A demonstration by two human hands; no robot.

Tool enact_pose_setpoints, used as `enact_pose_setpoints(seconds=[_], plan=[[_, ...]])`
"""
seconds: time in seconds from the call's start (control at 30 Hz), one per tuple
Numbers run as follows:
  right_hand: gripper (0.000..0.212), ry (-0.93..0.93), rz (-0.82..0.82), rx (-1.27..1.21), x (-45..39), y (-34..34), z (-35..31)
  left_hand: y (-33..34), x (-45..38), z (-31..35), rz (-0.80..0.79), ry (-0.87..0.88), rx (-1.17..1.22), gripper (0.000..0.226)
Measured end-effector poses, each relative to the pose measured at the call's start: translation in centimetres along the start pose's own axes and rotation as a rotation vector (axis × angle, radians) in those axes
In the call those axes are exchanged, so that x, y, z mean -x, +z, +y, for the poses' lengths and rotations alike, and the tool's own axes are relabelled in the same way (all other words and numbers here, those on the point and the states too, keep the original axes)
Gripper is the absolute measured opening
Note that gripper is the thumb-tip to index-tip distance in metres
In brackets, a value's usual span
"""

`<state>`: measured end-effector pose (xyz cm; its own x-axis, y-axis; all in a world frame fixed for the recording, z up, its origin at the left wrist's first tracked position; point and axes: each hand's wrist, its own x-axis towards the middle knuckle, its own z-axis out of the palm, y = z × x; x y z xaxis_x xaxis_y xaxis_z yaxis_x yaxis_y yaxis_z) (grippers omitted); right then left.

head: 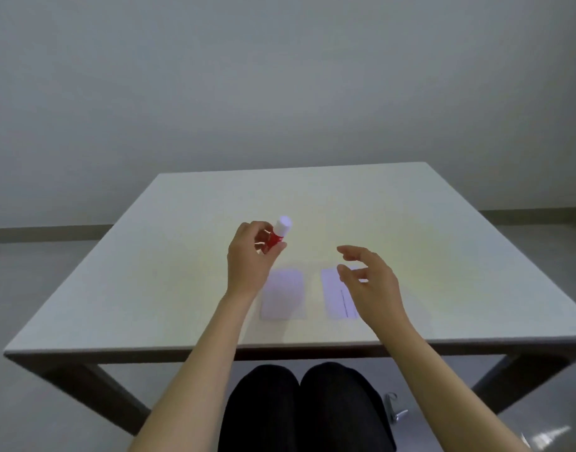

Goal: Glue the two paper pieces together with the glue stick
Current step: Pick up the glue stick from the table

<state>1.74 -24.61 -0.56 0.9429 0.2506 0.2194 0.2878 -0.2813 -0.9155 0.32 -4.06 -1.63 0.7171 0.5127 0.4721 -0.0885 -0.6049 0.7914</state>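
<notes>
My left hand is raised above the table and holds a red glue stick by its body, with the white cap on and tilted up to the right. Two pale paper pieces lie flat side by side near the front edge: the left paper sits just right of my left wrist, while the right paper carries a thin dark line. My right hand hovers over the right paper's far corner, fingers spread and curled, holding nothing.
The white table stands against a plain grey wall. Its front edge runs just above my dark-clad knees. A small metal object lies on the floor at the lower right.
</notes>
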Motion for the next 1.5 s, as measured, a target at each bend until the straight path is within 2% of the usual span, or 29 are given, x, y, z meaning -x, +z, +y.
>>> enact_pose_setpoints(seconds=[0.1,0.2,0.27,0.37,0.47,0.57,0.67,0.7,0.77,0.8,0.87,0.97,1.03,1.1,1.2,1.3,1.37,1.43,1.5], plan=[[0.027,0.08,-0.052,-0.103,-1.1,0.9,-1.2,-0.6,1.3,1.1,-0.112,0.177,-0.137,0.028],[0.052,0.208,-0.166,-0.134,-2.0,2.0,-2.7,-1.2,1.7,3.0,-0.143,0.318,-0.222,0.024],[0.061,0.234,-0.173,-0.116,-2.5,2.3,-3.2,-1.4,1.7,4.1,-0.145,0.411,-0.281,0.019],[0.049,0.203,-0.177,-0.123,-3.1,2.1,-3.4,-1.8,1.5,4.6,-0.139,0.476,-0.368,0.016],[0.016,0.066,-0.287,-0.112,-3.2,1.6,-3.3,-2.2,1.5,4.4,-0.137,0.466,-0.404,0.015],[0.029,0.055,-0.36,-0.061,-3.2,1.4,-3.5,-2.4,1.9,4.2,-0.142,0.469,-0.405,0.016],[0.039,0.167,-0.281,-0.095,-3.3,1.9,-3.8,-2.4,2.2,4.4,-0.162,0.479,-0.41,0.016],[0.035,0.162,-0.259,-0.109,-3.4,1.9,-3.7,-2.4,2.2,4.4,-0.164,0.483,-0.413,0.015],[0.013,0.095,-0.289,-0.17,-3.4,1.8,-3.5,-2.6,2.1,4.4,-0.157,0.485,-0.424,0.015],[0.011,0.072,-0.327,-0.203,-3.4,1.7,-3.5,-2.7,2.0,4.4,-0.155,0.477,-0.427,0.015],[0.031,0.106,-0.358,-0.208,-3.4,1.6,-3.7,-3.0,2.0,4.3,-0.156,0.462,-0.432,0.016],[0.044,0.233,-0.32,-0.18,-3.5,1.7,-3.9,-3.1,2.0,4.3,-0.156,0.457,-0.446,0.017],[0.034,0.22,-0.333,-0.226,-3.6,1.7,-3.6,-3.3,1.8,4.2,-0.154,0.455,-0.444,0.017],[0.013,0.176,-0.388,-0.302,-3.8,1.5,-3.1,-3.4,1.8,3.9,-0.141,0.449,-0.462,0.018],[0.03,0.177,-0.432,-0.292,-4.0,1.7,-3.1,-3.5,1.9,3.8,-0.137,0.442,-0.483,0.02],[0.038,0.251,-0.353,-0.193,-3.8,2.7,-3.4,-3.4,1.8,3.6,-0.15,0.463,-0.492,0.019],[0.029,0.205,-0.317,-0.174,-3.6,3.3,-3.4,-3.3,1.5,3.2,-0.158,0.459,-0.493,0.018],[0.011,0.122,-0.31,-0.164,-3.6,3.5,-3.2,-3.3,1.4,2.7,-0.168,0.423,-0.48,0.02],[0.009,0.039,-0.312,-0.113,-3.7,3.5,-3.2,-3.2,1.5,2.2,-0.186,0.35,-0.444,0.023]])
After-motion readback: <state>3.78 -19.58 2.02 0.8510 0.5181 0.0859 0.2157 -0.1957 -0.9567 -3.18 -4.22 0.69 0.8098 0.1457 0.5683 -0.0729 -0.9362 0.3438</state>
